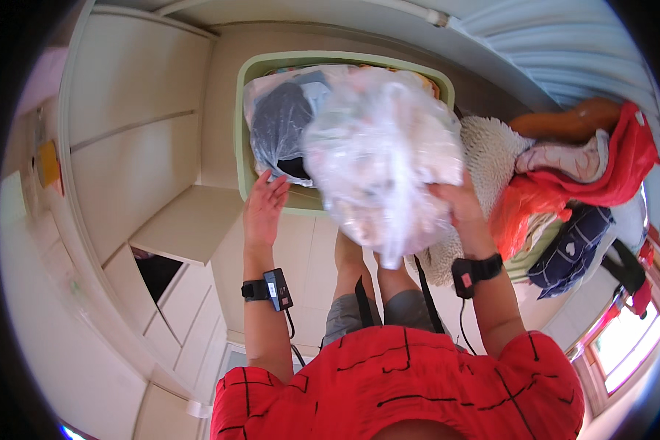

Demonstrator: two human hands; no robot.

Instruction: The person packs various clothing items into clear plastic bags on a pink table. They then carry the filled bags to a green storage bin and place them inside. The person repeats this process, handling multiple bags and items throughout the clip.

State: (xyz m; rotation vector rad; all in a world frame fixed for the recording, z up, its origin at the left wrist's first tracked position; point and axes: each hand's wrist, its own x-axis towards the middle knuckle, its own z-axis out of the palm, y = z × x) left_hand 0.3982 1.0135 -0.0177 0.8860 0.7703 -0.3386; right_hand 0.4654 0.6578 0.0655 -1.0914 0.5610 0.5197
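A large clear plastic bag (385,158) with pale, soft-looking contents is held up in front of the bin, slightly blurred. My right hand (458,202) grips its right side, some fingers hidden by the plastic. Behind it stands a light green plastic bin (242,125), filled with wrapped, soft-looking items. At the bin's left end lies a dark bundle in clear plastic (280,121). My left hand (266,204) is at the bin's near left rim, fingers apart, next to the lower edge of that dark bundle. Whether the fingertips touch the plastic I cannot tell.
On the right are a cream shaggy textile (488,158), a red cloth (631,165), an orange plastic bag (524,216) and a dark blue checked fabric (570,249). Cream cabinets (139,161) line the left side. A pale blue curtain (565,51) hangs at far right.
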